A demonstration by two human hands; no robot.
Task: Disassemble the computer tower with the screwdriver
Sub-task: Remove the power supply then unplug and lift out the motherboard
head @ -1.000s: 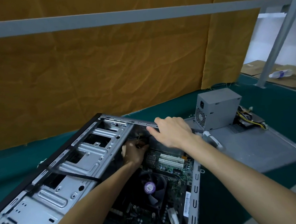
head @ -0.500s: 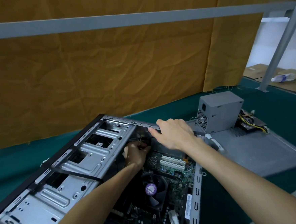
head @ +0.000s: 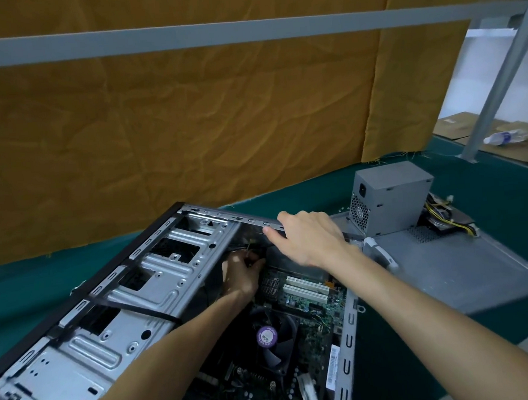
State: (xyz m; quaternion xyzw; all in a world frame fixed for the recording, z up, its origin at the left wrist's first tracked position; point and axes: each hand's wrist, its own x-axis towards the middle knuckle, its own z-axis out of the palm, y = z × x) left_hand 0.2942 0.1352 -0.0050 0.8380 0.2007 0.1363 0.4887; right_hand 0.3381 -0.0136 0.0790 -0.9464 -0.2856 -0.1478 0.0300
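The right hand (head: 310, 238) is curled over the far top rail of the computer tower (head: 114, 307), which lies open on its side on the green bench (head: 507, 214), while the left hand (head: 241, 274) is sunk in the cavity at about 11 o'clock from the fan (head: 267, 337), closed on something small — whether a screwdriver or a cable cannot be told. The steel chassis is judged heavy, stiff and sharp-edged — best held by that folded rail — and the motherboard (head: 307, 296) is judged fragile.

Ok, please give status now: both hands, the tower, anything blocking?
Left hand inside the tower, grip unclear. Right hand holds the far rim. Screwdriver not seen. Cables crowd the left hand.
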